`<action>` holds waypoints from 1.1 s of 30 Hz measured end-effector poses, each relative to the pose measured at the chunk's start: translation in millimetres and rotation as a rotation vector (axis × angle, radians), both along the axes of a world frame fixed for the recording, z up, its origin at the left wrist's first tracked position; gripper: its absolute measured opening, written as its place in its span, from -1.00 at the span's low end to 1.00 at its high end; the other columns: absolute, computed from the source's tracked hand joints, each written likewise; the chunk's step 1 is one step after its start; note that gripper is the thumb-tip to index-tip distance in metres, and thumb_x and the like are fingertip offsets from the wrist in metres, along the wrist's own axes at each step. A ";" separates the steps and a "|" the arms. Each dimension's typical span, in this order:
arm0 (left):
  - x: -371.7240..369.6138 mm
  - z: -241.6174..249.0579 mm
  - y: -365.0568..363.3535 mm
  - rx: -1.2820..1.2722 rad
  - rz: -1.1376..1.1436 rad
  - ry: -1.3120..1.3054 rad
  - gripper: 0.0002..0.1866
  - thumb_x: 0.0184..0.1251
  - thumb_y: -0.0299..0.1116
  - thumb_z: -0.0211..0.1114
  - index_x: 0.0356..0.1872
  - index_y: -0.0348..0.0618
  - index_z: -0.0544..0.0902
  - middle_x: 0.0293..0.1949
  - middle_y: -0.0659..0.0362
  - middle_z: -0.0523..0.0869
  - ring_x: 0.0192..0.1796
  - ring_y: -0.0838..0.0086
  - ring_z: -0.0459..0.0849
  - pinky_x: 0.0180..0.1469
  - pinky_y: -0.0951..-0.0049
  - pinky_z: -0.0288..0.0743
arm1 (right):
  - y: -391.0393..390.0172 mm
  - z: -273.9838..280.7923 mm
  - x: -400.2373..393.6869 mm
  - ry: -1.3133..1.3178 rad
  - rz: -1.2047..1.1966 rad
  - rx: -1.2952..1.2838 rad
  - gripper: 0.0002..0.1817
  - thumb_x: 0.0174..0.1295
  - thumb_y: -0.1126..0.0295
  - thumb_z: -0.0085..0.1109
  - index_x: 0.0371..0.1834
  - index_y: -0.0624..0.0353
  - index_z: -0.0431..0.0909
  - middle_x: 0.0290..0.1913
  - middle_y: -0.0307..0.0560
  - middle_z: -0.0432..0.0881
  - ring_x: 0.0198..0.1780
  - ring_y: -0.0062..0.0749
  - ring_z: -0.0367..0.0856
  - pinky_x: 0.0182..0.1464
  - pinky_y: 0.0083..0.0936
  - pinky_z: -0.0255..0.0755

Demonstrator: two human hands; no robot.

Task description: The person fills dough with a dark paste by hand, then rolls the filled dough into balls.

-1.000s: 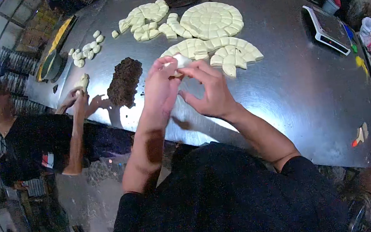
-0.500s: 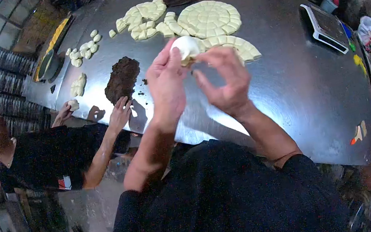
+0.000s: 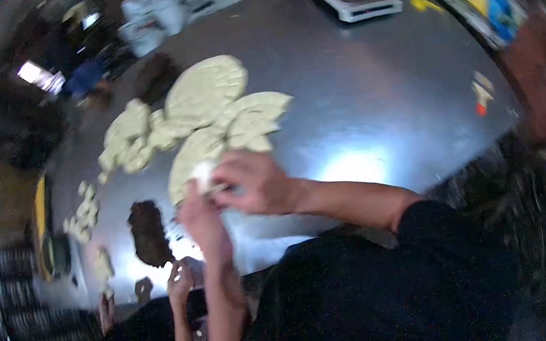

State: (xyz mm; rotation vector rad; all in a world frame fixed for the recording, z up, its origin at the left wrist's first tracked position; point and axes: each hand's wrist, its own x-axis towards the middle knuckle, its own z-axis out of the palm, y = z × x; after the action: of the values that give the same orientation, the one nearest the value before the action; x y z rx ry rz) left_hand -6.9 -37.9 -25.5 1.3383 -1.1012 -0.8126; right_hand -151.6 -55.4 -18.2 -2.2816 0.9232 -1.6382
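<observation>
My left hand (image 3: 203, 223) holds a small white piece of dough (image 3: 202, 172) up over the metal table. My right hand (image 3: 251, 182) is closed in against the dough's side, fingers bent and pressed to it; motion blur softens the detail. Just beyond my hands lie flat rounds of pale dough (image 3: 207, 91) cut into portions, and a fan-shaped section of cut dough (image 3: 255, 114). To the left is a dark brown crumbly mass (image 3: 149, 234), which looks like a filling.
At the lower left a co-worker's hand (image 3: 180, 281) is by the dark mass. Small dough pieces (image 3: 83, 213) lie at the table's left. A second dark heap (image 3: 157, 77) is at the back. A white scale (image 3: 361, 8) and a brush (image 3: 482, 93) lie to the right.
My view has swung to the right, so the table appears turned. My right hand has come in from open beside the dough to close against it.
</observation>
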 end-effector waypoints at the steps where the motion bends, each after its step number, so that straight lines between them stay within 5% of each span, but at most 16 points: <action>1: -2.4 13.2 0.6 0.187 -0.160 0.166 -0.61 0.56 -0.13 -0.04 -0.33 -0.23 0.56 -0.47 0.31 0.52 -0.45 0.63 0.40 -0.38 0.57 0.34 | 1.3 2.9 -0.6 -0.040 -0.032 0.023 -0.72 -0.08 0.45 0.38 -0.28 0.19 0.53 -0.28 -0.07 0.52 -0.28 -0.20 0.55 -0.28 -0.31 0.44; 2: -4.3 22.2 2.5 0.268 -0.310 0.006 -0.67 0.53 -0.20 -0.03 -0.17 -0.29 0.54 -0.32 0.19 0.58 -0.39 0.62 0.47 -0.38 0.60 0.38 | 2.7 6.4 -5.5 -0.067 -0.067 0.044 -0.73 -0.08 0.44 0.35 -0.30 0.19 0.52 -0.27 -0.06 0.53 -0.28 -0.17 0.57 -0.27 -0.28 0.45; 3: -19.9 30.5 9.4 0.292 -0.249 0.459 -0.66 0.54 -0.18 -0.02 -0.16 -0.30 0.54 -0.35 0.21 0.58 -0.38 0.63 0.47 -0.36 0.62 0.34 | 4.2 11.9 -11.5 -0.025 -0.067 -0.046 -0.75 -0.08 0.47 0.34 -0.30 0.19 0.53 -0.29 -0.07 0.53 -0.31 -0.19 0.57 -0.30 -0.29 0.45; 5: -19.0 37.9 9.1 0.118 -0.294 0.097 -0.72 0.53 -0.27 0.03 -0.18 -0.30 0.58 -0.39 0.28 0.58 -0.38 0.67 0.47 -0.36 0.65 0.31 | 5.2 28.1 -10.9 -0.002 -0.033 -0.122 -0.76 -0.07 0.49 0.33 -0.31 0.18 0.53 -0.31 -0.08 0.53 -0.33 -0.21 0.57 -0.34 -0.30 0.45; 6: -20.7 43.8 5.5 0.139 -0.296 0.380 -0.74 0.52 -0.30 0.04 -0.20 -0.30 0.59 -0.40 0.30 0.58 -0.38 0.69 0.46 -0.37 0.64 0.31 | 9.4 37.0 -13.0 -0.048 -0.013 -0.087 -0.76 -0.07 0.50 0.33 -0.31 0.18 0.53 -0.34 -0.08 0.53 -0.34 -0.20 0.56 -0.36 -0.31 0.45; 9: -24.2 40.2 3.0 0.071 -0.211 0.416 -0.73 0.51 -0.28 0.06 -0.23 -0.30 0.61 -0.38 0.31 0.59 -0.39 0.72 0.44 -0.39 0.64 0.30 | 9.9 29.4 -9.4 -0.095 -0.049 0.034 -0.77 -0.08 0.56 0.33 -0.32 0.19 0.54 -0.38 -0.10 0.52 -0.36 -0.24 0.57 -0.37 -0.37 0.46; 13: -33.0 41.1 5.3 0.191 -0.316 0.321 -0.65 0.54 -0.16 0.01 -0.23 -0.24 0.62 -0.42 0.34 0.55 -0.43 0.73 0.38 -0.40 0.63 0.29 | -9.8 6.3 -14.5 -0.009 -0.091 -0.170 -0.74 -0.11 0.53 0.31 -0.29 0.20 0.55 -0.35 -0.09 0.51 -0.32 -0.22 0.54 -0.31 -0.36 0.43; 16: -17.2 36.4 6.2 0.115 -0.332 0.119 -0.68 0.57 -0.33 -0.11 -0.09 -0.34 0.58 -0.35 0.23 0.63 -0.30 0.63 0.52 -0.23 0.56 0.45 | 7.9 3.2 -5.3 0.064 -0.093 -0.165 -0.66 -0.12 0.53 0.31 -0.18 0.20 0.58 -0.27 -0.03 0.52 -0.33 -0.20 0.53 -0.30 -0.37 0.43; 18: 0.0 28.4 4.1 0.096 -0.362 0.009 -0.79 0.49 -0.41 0.02 -0.14 -0.33 0.58 -0.39 0.17 0.68 -0.34 0.58 0.59 -0.26 0.54 0.46 | 28.8 -2.9 -8.0 0.093 -0.029 -0.047 -0.65 -0.12 0.54 0.29 -0.15 0.21 0.62 -0.14 0.02 0.54 -0.28 -0.21 0.55 -0.25 -0.38 0.47; 20: 15.1 3.5 8.4 0.182 -0.245 -0.101 -0.85 0.42 -0.45 0.09 -0.18 -0.33 0.57 -0.41 0.15 0.69 -0.37 0.55 0.62 -0.29 0.53 0.48 | 46.5 -15.9 -23.8 -0.016 0.139 0.202 -0.75 -0.08 0.59 0.25 -0.25 0.23 0.64 -0.10 0.00 0.58 -0.26 -0.24 0.59 -0.21 -0.41 0.52; 22: 31.4 -37.4 14.9 0.289 -0.152 -0.211 -0.90 0.36 -0.50 0.16 -0.22 -0.33 0.57 -0.44 0.12 0.71 -0.40 0.52 0.65 -0.32 0.52 0.49 | 60.3 -25.6 -53.6 0.079 0.032 0.279 -0.83 -0.03 0.61 0.22 -0.32 0.25 0.64 -0.11 -0.01 0.61 -0.26 -0.26 0.63 -0.20 -0.45 0.54; 24: 52.4 -99.1 17.5 0.364 -0.205 -0.445 -0.97 0.31 -0.60 0.15 -0.28 -0.36 0.53 -0.41 0.07 0.70 -0.42 0.51 0.67 -0.43 0.54 0.51 | 72.3 -33.0 -78.1 0.142 -0.010 0.416 -0.86 0.00 0.62 0.22 -0.33 0.27 0.64 -0.20 -0.04 0.63 -0.29 -0.26 0.65 -0.24 -0.48 0.54; 26: 66.4 -170.1 24.2 0.534 -0.482 -0.370 -0.98 0.31 -0.60 0.15 -0.29 -0.32 0.54 -0.44 0.07 0.69 -0.43 0.50 0.68 -0.49 0.50 0.53 | 76.9 -49.4 -88.6 0.184 -0.010 0.457 -0.88 0.03 0.61 0.21 -0.34 0.28 0.63 -0.26 -0.04 0.64 -0.28 -0.25 0.66 -0.23 -0.48 0.53; 27: 52.7 -176.7 25.0 0.760 -0.514 -0.032 -0.97 0.30 -0.59 0.15 -0.30 -0.30 0.55 -0.48 0.10 0.67 -0.49 0.48 0.65 -0.51 0.48 0.55 | 77.9 -54.2 -90.2 0.191 0.016 0.508 -0.88 0.04 0.63 0.20 -0.32 0.30 0.64 -0.28 -0.03 0.64 -0.28 -0.27 0.66 -0.22 -0.50 0.52; 30: 50.0 -184.8 23.6 0.859 -0.435 0.504 -0.89 0.20 -0.39 0.28 -0.35 -0.22 0.60 -0.51 0.14 0.66 -0.62 0.46 0.58 -0.57 0.50 0.51 | 70.7 -59.4 -77.1 0.172 0.037 0.581 -0.87 0.07 0.63 0.19 -0.30 0.32 0.64 -0.32 -0.01 0.66 -0.28 -0.29 0.68 -0.20 -0.52 0.51; 33: 51.3 -180.9 18.5 0.950 -0.277 -0.133 -0.63 0.22 -0.07 0.37 -0.50 -0.21 0.62 -0.64 0.18 0.58 -0.73 0.53 0.44 -0.70 0.49 0.33 | 47.3 -43.4 -50.8 0.046 0.116 0.472 -0.88 0.08 0.61 0.20 -0.31 0.29 0.66 -0.28 -0.03 0.68 -0.26 -0.28 0.69 -0.18 -0.53 0.52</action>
State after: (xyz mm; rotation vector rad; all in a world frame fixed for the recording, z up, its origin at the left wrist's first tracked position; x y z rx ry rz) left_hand 44.4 -19.4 -206.4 2.0569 -1.0448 -1.5891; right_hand -202.4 -8.1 -61.6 -2.0084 1.0350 -1.1715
